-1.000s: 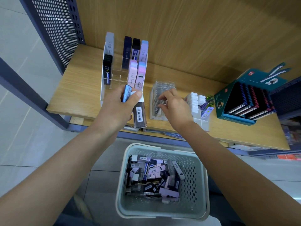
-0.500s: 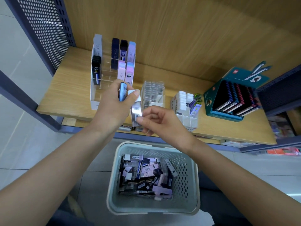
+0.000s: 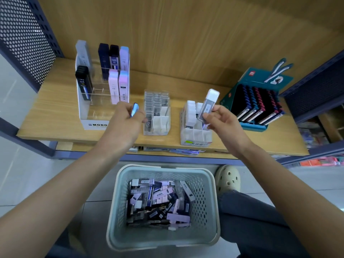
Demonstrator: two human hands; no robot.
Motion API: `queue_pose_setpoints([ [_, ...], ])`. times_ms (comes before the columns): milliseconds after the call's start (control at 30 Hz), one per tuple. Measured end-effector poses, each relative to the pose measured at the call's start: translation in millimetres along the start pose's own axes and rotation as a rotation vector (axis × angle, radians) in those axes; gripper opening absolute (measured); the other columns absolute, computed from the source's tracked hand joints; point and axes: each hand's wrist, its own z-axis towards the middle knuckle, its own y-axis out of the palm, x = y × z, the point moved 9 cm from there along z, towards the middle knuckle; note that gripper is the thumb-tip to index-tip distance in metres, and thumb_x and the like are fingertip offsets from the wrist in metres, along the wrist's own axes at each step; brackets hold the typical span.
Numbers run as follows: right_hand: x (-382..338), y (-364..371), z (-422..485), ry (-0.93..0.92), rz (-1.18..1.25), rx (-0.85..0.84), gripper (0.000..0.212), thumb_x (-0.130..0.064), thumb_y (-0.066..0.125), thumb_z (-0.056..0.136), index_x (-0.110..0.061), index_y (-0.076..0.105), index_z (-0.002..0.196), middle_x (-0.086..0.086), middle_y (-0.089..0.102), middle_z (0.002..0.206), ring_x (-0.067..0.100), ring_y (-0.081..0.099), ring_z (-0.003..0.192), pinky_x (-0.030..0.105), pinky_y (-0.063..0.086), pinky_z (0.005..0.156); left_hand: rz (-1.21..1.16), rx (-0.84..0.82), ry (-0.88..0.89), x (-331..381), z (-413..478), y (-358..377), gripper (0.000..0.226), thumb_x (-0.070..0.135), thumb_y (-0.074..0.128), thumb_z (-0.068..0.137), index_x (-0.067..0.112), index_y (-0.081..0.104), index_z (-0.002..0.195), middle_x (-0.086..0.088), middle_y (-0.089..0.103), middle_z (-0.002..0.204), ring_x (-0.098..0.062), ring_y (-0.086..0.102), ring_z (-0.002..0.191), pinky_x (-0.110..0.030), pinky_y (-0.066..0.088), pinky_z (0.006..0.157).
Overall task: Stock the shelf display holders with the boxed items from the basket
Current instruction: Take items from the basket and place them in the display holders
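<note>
– Well, what do the hands hold, seen from the head camera?
– The left hand (image 3: 123, 121) curls round a slim blue box (image 3: 134, 109), just in front of the tiered holder (image 3: 93, 124). The right hand (image 3: 221, 120) pinches a clear white-capped box (image 3: 207, 105), tilted, above the white holder (image 3: 197, 134).
– And the other stock?
– Loose boxes (image 3: 158, 200) lie heaped in the basket (image 3: 119, 211) on the floor, below the shelf (image 3: 52, 112).

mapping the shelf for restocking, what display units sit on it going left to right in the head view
MONO display holder → clear slotted holder → holder of white-capped boxes → teal display box
</note>
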Motion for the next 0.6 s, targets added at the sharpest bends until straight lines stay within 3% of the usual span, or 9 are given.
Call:
queue_pose_setpoints([
  [133, 13, -25, 19, 0.014, -0.148, 0.102, 0.014, -0.007, 0.063, 0.088, -0.015, 0.055, 0.096, 0.007, 0.064, 0.095, 0.014, 0.065, 0.081, 0.03, 0.055, 0.08, 0.031, -0.042, -0.002, -2, 4, 18, 0.015, 0.018, 0.045, 0.096, 0.025, 0.042, 0.083, -0.003, 0.059, 0.089, -0.014, 0.04, 0.06, -0.031, 0.03, 0.054],
  [267, 1, -35, 32, -0.121, -0.37, 0.175, 0.036, -0.005, 0.069, 0.083, -0.019, 0.04, 0.1, 0.001, 0.062, 0.095, 0.009, 0.068, 0.078, 0.022, 0.054, 0.07, 0.029, -0.065, -0.023, -4, 9, 32, 0.016, 0.016, 0.046, 0.095, 0.025, 0.044, 0.082, -0.008, 0.057, 0.091, -0.016, 0.037, 0.056, -0.029, 0.028, 0.052],
  [400, -4, -33, 42, -0.233, -0.555, 0.176, 0.01, -0.02, 0.053, 0.095, -0.018, 0.045, 0.1, -0.003, 0.059, 0.083, 0.007, 0.06, 0.072, 0.015, 0.044, 0.063, 0.019, -0.064, -0.078, -8, 12, 46, 0.018, 0.014, 0.043, 0.097, 0.022, 0.044, 0.081, -0.006, 0.056, 0.086, -0.016, 0.035, 0.056, -0.028, 0.027, 0.051],
  [467, -6, -29, 46, -0.295, -0.668, 0.159, 0.012, -0.026, 0.048, 0.097, -0.016, 0.054, 0.1, -0.002, 0.057, 0.086, 0.011, 0.055, 0.074, 0.018, 0.043, 0.067, 0.003, -0.065, -0.1, -10, 13, 53, 0.018, 0.015, 0.041, 0.098, 0.023, 0.045, 0.082, 0.0, 0.055, 0.082, -0.014, 0.035, 0.055, -0.027, 0.028, 0.051],
  [600, -7, -26, 47, -0.391, -0.73, 0.123, 0.008, -0.019, 0.057, 0.094, -0.013, 0.059, 0.098, -0.002, 0.055, 0.089, 0.011, 0.053, 0.076, 0.025, 0.047, 0.074, 0.062, -0.096, -0.043, -6, 13, 64, 0.016, 0.019, 0.041, 0.099, 0.023, 0.054, 0.091, 0.003, 0.051, 0.078, -0.014, 0.039, 0.056, -0.026, 0.035, 0.053],
])
